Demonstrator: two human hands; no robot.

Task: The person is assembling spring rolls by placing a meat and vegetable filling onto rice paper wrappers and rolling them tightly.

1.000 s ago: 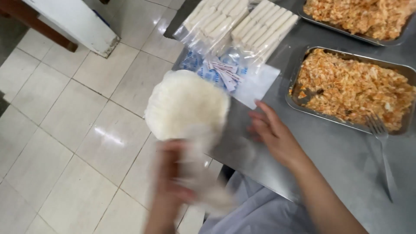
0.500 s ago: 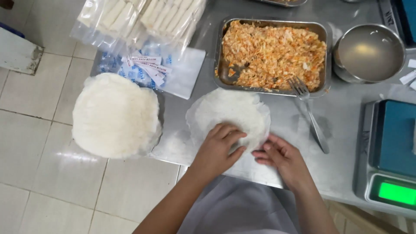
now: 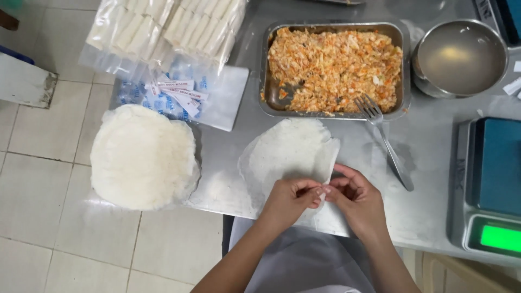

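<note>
Head view, looking straight down at a steel table [image 3: 347,146]. Both hands meet at the near edge of a thin, round white wrapper [image 3: 290,154] lying flat on the metal. Left hand [image 3: 290,199]: thumb and forefinger pressed together, pinching the wrapper's near edge. Right hand [image 3: 355,201]: fingertips also closed on that same edge, just beside the left's, touching or nearly so. Looks like the two hands are teasing a sheet apart at its rim; whether one layer or two lie there, cannot tell.

Wrapper sits just in front of a metal tray [image 3: 334,30] holding an orange-and-white shredded filling [image 3: 336,68]. Fork [image 3: 385,141] rests with tines on the tray's near rim, handle running toward the right hand. No filling on the wrapper yet; its surface is bare.

Left of the work, a tall stack of the same wrappers [image 3: 142,157] overhangs the table edge. Beyond it, clear bags of pale finished rolls [image 3: 163,27] and a bag of small packets [image 3: 173,92]. Right side: a steel bowl of cloudy liquid [image 3: 460,57], a scale [image 3: 491,184] with a lit green display.

Judgement: early in this piece. Sheet laid out, edge being worked; filling, rolling, sealing all left to do.
</note>
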